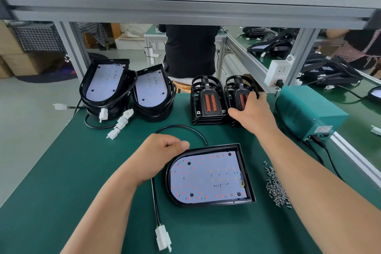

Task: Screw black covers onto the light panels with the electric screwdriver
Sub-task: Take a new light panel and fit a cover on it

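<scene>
Covers [208, 103] stand in two stacks at the tabletop's [82, 161] far edge. They look like light, stiff openwork plastic, best lifted by the outer frame. The right hand [250, 109] grasps the right stack's top one, hiding most of it. The left hand [158, 154] pinches the rim of the panel [208, 175] near the front edge. No screwdriver is in view.

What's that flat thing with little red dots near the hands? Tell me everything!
The light panel lies face up on the green table. A black, plastic-looking tray, round at one end and square at the other, holds a pale board dotted with red and orange lights. A black cable leaves it, ending in a white plug. The left hand grips its rounded rim.
</scene>
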Tool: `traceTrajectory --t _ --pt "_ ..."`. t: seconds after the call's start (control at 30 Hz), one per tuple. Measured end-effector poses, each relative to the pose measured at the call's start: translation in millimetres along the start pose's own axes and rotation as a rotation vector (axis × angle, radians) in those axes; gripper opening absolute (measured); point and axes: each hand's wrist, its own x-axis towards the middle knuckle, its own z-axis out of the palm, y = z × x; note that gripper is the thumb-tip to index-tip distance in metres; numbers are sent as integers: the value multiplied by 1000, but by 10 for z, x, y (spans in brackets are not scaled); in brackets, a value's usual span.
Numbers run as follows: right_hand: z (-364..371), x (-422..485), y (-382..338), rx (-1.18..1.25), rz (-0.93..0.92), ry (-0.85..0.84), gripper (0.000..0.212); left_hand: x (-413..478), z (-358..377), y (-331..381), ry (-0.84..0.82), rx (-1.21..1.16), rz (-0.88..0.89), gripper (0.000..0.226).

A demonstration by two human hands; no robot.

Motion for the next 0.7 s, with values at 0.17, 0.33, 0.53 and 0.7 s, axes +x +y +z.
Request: traceTrajectory --t 0.17,0.33,0.53,0.7 --pt "-25 -31 9 28 -3 16 67 -1 -1 -15 -6 -7 -1 62" --pt "-77 -89 23 176 -10 51 51 10 0 -24 -7 -23 -3 68" --pt "-113 -89 102 433 15 80 54 25 7 -46 -2 -39 -18 74" --pt "-204 -143 164 586 32 141 45 15 4 -48 3 -33 -29 80"
